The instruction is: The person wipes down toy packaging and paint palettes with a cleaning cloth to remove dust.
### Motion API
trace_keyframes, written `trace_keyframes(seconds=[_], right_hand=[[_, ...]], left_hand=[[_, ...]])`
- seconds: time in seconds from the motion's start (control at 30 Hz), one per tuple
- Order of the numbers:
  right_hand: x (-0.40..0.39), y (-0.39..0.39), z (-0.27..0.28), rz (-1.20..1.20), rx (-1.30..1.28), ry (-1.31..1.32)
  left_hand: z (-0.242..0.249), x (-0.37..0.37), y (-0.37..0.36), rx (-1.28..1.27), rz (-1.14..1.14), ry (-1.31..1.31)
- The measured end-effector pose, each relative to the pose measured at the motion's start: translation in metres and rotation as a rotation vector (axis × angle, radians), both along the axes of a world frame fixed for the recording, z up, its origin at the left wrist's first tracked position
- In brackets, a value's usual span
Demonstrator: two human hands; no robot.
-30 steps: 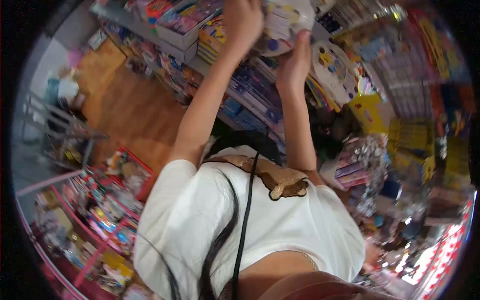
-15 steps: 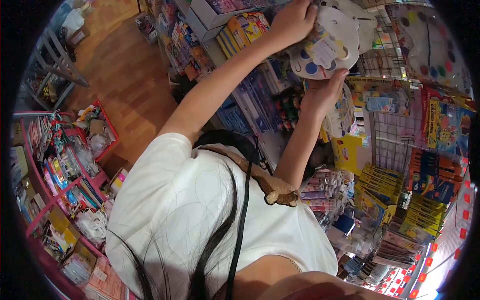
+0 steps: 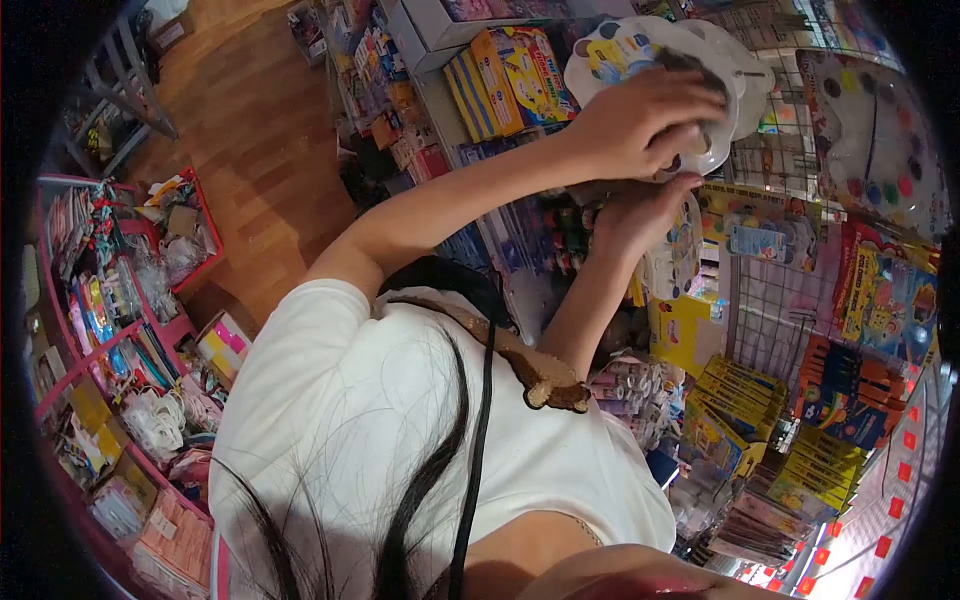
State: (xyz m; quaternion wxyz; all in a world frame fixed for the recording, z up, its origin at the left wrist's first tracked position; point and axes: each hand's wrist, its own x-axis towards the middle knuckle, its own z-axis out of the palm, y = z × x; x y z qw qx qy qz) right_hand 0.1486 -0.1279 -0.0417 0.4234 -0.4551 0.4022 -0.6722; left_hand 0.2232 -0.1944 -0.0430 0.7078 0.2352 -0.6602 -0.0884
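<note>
Left hand: the left hand (image 3: 660,112) lies over the front of the white palette (image 3: 584,78), fingers bent and slightly spread; how firmly they press is unclear, and the fingertips are blurred.
Right hand: the right hand (image 3: 632,228) supports the palette's lower edge, thumb uppermost; its other fingers are mostly hidden.
Palette: tilted between the hands, in front of the shelving; its middle is covered by the left hand, and a blurred dark patch near the fingers cannot be identified.
Palette label: a printed insert in blue and yellow, its words too small to read.
Behind it: a clear scalloped tray (image 3: 757,82), partly cut off from sight by the palette.
Beside the right wrist: another paint palette (image 3: 672,262), partly hidden.
Left of the palette: yellow boxes (image 3: 497,82) with bold lettering, not safely legible.
Right-hand display: a large paint set (image 3: 868,135) on the wire grid; below it, a red and yellow pack (image 3: 862,282) where "COLORED" can be made out, next to a cartoon figure.
Lower display: orange and blue packs (image 3: 848,392) and yellow packs (image 3: 735,400), print illegible.
Far left: a red bin (image 3: 205,222) on the wooden floor (image 3: 262,165), and a pink-framed rack (image 3: 92,358) cut off by the dark lens border.
</note>
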Motion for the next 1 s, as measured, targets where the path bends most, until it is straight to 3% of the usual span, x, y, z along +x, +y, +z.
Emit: trace_keyframes(seconds=[0.13, 0.27, 0.47, 0.57, 0.67, 0.8, 0.9, 1.0], right_hand=[[0.006, 0.001, 0.001, -0.154, -0.001, 0.04], [0.01, -0.001, -0.002, -0.162, 0.005, 0.099], [0.009, -0.011, -0.008, -0.055, -0.066, 0.122], [0.007, -0.014, -0.014, -0.02, -0.072, 0.083], [-0.001, -0.016, -0.024, -0.047, -0.07, 0.099], [-0.012, -0.012, -0.038, -0.049, -0.099, 0.211], [-0.016, 0.001, -0.046, 0.029, -0.068, 0.227], [-0.021, 0.021, -0.056, 0.155, 0.042, 0.108]], left_hand=[[-0.009, 0.007, -0.035, 0.15, 0.068, 0.18], [-0.043, 0.004, -0.056, 0.293, 0.043, 0.322], [-0.105, 0.026, -0.028, 0.876, -0.167, 0.134], [-0.094, 0.046, 0.003, 0.969, -0.129, 0.212], [-0.066, 0.06, 0.028, 1.008, -0.145, 0.501], [-0.05, 0.058, 0.042, 0.874, -0.071, 0.589], [-0.034, 0.052, 0.055, 1.035, -0.184, 0.65], [-0.015, 0.045, 0.073, 1.02, -0.348, 0.533]])
